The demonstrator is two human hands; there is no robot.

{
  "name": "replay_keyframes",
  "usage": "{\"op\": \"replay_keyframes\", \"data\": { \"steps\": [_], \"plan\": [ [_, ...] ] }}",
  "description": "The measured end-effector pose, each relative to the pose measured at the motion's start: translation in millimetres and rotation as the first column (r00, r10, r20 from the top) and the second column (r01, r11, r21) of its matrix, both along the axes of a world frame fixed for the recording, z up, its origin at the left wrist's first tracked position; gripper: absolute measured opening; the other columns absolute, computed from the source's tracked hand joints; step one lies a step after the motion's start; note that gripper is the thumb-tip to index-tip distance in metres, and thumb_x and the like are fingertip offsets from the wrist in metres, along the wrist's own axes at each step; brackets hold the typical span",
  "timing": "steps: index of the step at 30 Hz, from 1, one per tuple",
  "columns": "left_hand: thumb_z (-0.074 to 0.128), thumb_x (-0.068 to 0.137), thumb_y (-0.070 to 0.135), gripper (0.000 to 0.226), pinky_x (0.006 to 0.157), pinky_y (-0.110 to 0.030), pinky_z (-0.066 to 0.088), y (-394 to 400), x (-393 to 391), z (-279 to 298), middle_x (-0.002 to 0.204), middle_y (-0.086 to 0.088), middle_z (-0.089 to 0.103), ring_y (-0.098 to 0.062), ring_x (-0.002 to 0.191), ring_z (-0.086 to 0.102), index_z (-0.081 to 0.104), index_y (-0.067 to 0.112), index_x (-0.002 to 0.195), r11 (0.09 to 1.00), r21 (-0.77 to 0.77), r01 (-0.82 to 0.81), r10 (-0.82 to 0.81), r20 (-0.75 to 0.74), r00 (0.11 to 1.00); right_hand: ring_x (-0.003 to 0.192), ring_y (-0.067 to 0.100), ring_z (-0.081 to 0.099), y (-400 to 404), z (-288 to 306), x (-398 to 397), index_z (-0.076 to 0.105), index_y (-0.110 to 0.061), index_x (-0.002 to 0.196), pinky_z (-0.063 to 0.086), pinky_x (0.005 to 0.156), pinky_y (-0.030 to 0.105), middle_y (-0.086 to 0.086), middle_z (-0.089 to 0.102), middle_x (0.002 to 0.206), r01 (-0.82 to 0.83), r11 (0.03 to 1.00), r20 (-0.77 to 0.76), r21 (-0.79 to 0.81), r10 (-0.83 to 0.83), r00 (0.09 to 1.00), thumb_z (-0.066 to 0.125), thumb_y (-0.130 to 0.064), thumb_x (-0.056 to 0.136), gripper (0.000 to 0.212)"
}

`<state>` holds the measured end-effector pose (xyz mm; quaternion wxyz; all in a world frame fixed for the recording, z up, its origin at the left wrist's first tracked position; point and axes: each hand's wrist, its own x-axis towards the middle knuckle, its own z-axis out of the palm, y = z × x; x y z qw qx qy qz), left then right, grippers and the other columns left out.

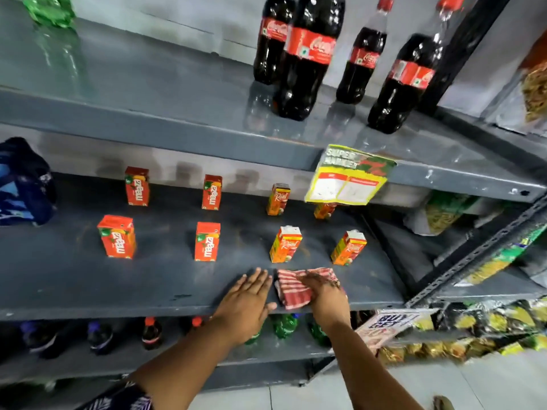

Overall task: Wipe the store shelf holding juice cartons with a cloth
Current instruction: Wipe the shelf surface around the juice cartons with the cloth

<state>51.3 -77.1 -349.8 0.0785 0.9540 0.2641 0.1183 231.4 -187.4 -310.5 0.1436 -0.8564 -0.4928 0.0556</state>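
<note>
A dark grey metal shelf (74, 279) carries several small juice cartons in two rows: red ones (207, 241) on the left, orange ones (284, 244) on the right. A red-and-white striped cloth (291, 288) lies folded near the shelf's front edge, in front of the orange cartons. My right hand (325, 294) presses down on the cloth's right side and holds it. My left hand (247, 301) lies flat on the shelf just left of the cloth, fingers spread, holding nothing.
Several cola bottles (307, 57) stand on the shelf above, with a yellow price tag (346, 179) hanging from its edge. A dark blue bag (23, 184) sits at the far left. Bottles (151, 332) fill the shelf below. Snack packets (488, 324) hang on the right rack.
</note>
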Motion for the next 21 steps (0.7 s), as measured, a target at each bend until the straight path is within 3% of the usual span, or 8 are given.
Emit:
{"op": "replay_keyframes", "data": {
  "steps": [2,5,7,11,13,15,17,21],
  "plan": [
    [0.023,0.088,0.047,0.068,0.107,-0.045,0.024,-8.1,18.9,-4.4,0.143,-0.011,0.041,-0.026,0.133,0.036,0.045,0.002,0.134,0.999,-0.026,-0.040,0.039,-0.043,0.998,0.115,0.018,0.057,-21.0,1.6,16.0,0.062,-0.039,0.115,0.043,0.099,0.027,-0.012,0.063,0.126,-0.089,0.996,-0.013,-0.005,0.089,0.996,0.054,-0.015,0.067,0.055],
    [0.029,0.087,0.043,0.061,0.103,-0.037,0.035,-21.9,40.5,-7.3,0.130,-0.011,0.058,-0.024,0.122,0.051,0.059,0.004,0.122,0.987,-0.080,-0.139,0.133,-0.078,0.988,0.104,0.015,0.063,-59.1,8.8,47.2,0.064,-0.050,0.101,0.050,0.089,0.027,-0.012,0.071,0.111,-0.096,0.995,-0.111,-0.018,0.093,0.989,0.051,-0.023,0.063,0.048],
    [0.032,0.086,0.041,0.058,0.103,-0.037,0.024,-27.5,52.9,-6.2,0.129,-0.013,0.057,-0.027,0.121,0.051,0.059,0.002,0.122,0.972,-0.096,-0.213,0.211,-0.035,0.977,0.099,0.013,0.066,-75.0,15.5,70.5,0.064,-0.057,0.088,0.052,0.086,0.028,-0.012,0.073,0.103,-0.050,0.998,-0.177,0.043,0.057,0.983,0.046,-0.020,0.060,0.050],
    [0.024,0.093,0.044,0.062,0.105,-0.037,0.019,-27.6,68.7,-14.0,0.135,-0.017,0.052,-0.031,0.126,0.046,0.051,0.001,0.129,0.949,-0.053,-0.312,0.313,0.018,0.949,0.099,0.013,0.065,-58.3,27.3,102.6,0.065,-0.043,0.107,0.052,0.082,0.027,-0.011,0.072,0.109,-0.044,0.977,-0.173,0.209,0.081,0.982,0.046,-0.012,0.061,0.059],
    [0.010,0.095,0.046,0.070,0.105,-0.036,0.019,-27.8,69.1,-17.9,0.135,-0.017,0.051,-0.031,0.125,0.047,0.050,0.000,0.130,0.940,-0.042,-0.339,0.340,0.011,0.940,0.106,0.016,0.062,-37.5,26.9,94.7,0.060,-0.040,0.118,0.050,0.088,0.030,-0.010,0.065,0.123,-0.162,0.976,-0.134,0.148,0.183,0.974,0.045,-0.015,0.064,0.062],
    [0.005,0.095,0.047,0.074,0.106,-0.036,0.019,-26.7,70.9,-20.8,0.137,-0.017,0.049,-0.031,0.126,0.045,0.048,0.000,0.131,0.939,-0.029,-0.343,0.343,0.007,0.939,0.117,0.016,0.056,-27.2,10.3,87.6,0.054,-0.040,0.126,0.045,0.097,0.034,-0.011,0.056,0.135,-0.270,0.962,-0.029,0.040,0.271,0.962,0.057,-0.019,0.068,0.061],
    [0.006,0.095,0.046,0.072,0.107,-0.038,0.021,-25.7,71.8,-23.3,0.138,-0.018,0.047,-0.031,0.127,0.044,0.047,-0.001,0.132,0.944,-0.006,-0.331,0.331,0.005,0.944,0.119,0.013,0.056,-29.7,-11.3,87.3,0.054,-0.044,0.124,0.043,0.099,0.038,-0.014,0.058,0.132,-0.303,0.953,0.049,0.018,0.302,0.952,0.070,-0.026,0.064,0.065],
    [0.007,0.096,0.047,0.071,0.109,-0.038,0.019,-24.9,70.1,-22.6,0.141,-0.017,0.045,-0.031,0.130,0.041,0.043,-0.001,0.135,0.949,0.022,-0.313,0.314,-0.029,0.949,0.114,0.009,0.058,-64.4,-13.6,101.0,0.062,-0.043,0.113,0.044,0.101,0.036,-0.018,0.065,0.121,-0.309,0.944,0.008,0.114,0.310,0.951,0.052,-0.017,0.065,0.055]
  ]
}}
